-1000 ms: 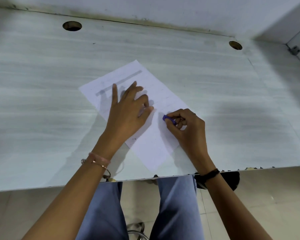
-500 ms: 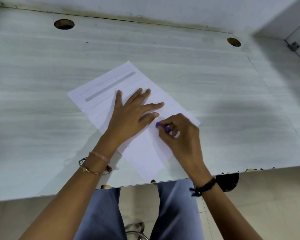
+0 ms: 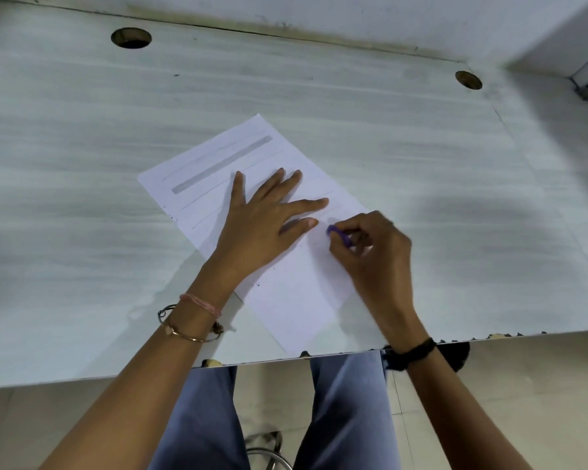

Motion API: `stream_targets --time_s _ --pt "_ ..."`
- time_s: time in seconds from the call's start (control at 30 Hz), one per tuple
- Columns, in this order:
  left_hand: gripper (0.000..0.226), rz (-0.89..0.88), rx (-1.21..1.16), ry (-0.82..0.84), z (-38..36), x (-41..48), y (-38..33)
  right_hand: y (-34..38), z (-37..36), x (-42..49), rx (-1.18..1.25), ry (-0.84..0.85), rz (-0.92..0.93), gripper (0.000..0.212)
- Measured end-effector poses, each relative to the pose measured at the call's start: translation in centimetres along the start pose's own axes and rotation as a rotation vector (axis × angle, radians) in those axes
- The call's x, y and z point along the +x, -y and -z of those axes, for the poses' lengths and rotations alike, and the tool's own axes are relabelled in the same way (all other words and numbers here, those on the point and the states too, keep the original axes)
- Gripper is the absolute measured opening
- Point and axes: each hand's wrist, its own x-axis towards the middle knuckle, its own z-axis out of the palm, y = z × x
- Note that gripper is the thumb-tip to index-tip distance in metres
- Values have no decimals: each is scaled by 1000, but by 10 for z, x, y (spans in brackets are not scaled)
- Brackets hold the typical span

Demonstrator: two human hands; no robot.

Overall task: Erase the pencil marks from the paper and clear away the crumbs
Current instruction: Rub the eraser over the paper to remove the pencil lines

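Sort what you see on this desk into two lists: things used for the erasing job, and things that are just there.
Job: paper; pencil marks; eraser, pinched by the right hand; left hand, flat on the paper.
Just there: desk holes; bracelets; black wristband.

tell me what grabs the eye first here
The left hand lies spread flat on a white paper slanted on the pale desk. Just right of it, the right hand pinches a purple eraser against the sheet. A thick grey pencil bar crosses the paper's far end.
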Motion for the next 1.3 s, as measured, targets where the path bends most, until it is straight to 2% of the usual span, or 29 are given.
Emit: stream_targets --time_s 0.07,0.13,0.27,0.43,0.6,0.77,0.93,1.1,1.23,1.3 --pt "41 -13 -1 -18 -1 0 1 12 -8 -15 13 108 58 7" --pt "43 -14 2 -14 -1 0 2 9 -5 -14 33 136 70 9" --pt "52 -14 22 -16 -1 0 2 -6 5 4 -15 -22 20 6" --pt "47 -18 -3 -11 0 0 2 10 -5 -17 24 146 87 7" --pt "41 -9 8 1 1 0 1 -12 9 9 -3 -52 -34 5" --pt "40 -20 -14 -15 0 -1 1 9 -3 -16 8 157 96 7" --pt "43 -10 19 -1 2 -1 -1 -14 10 10 -9 -56 -27 5" --pt "40 -15 4 2 1 -1 0 5 -5 -11 -8 122 90 5" --pt "41 -41 50 7 0 -1 0 -15 7 10 -9 -48 -17 5" --pt "41 -50 64 13 0 -1 -1 -14 6 10 -19 -75 -27 4"
